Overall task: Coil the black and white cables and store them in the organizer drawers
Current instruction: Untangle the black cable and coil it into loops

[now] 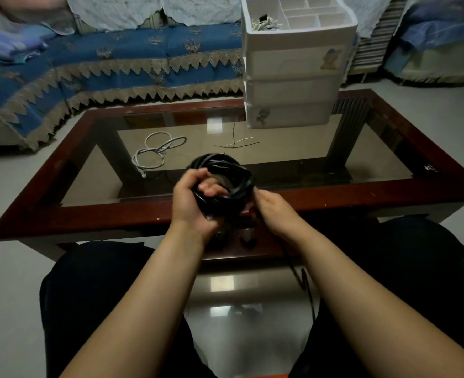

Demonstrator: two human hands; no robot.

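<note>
A black cable [226, 177] is wound into a thick coil held above the near edge of the table. My left hand [191, 197] grips the coil's left side, fingers curled through its middle. My right hand [273, 208] pinches the cable at the coil's lower right, and a loose black tail hangs from it down toward the floor. A white cable [154, 152] lies in loose loops on the glass at the left. The white organizer [293, 85] stands at the table's far right, its drawers pushed in.
The table [111, 214] has a dark red wooden frame around a glass top. Thin twist ties [237, 144] lie on the glass before the organizer. The organizer's top tray holds a bundle of ties [265, 23]. A sofa with a blue cover [111, 61] runs behind.
</note>
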